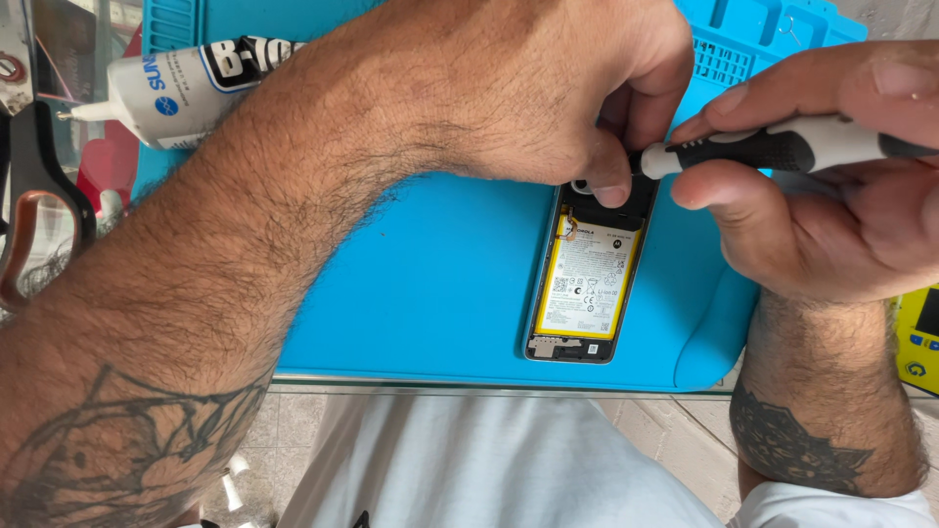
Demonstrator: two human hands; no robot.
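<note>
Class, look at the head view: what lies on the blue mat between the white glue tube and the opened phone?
In the head view, the left hand's forearm crosses above the mat between the glue tube and the phone; nothing else shows there.

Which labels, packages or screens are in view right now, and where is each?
Battery label: yellow-bordered white rectangle inside the opened phone, on the blue mat.
Glue tube: top left, white with blue and black print.
Yellow device: right edge, partly cut off.
</note>
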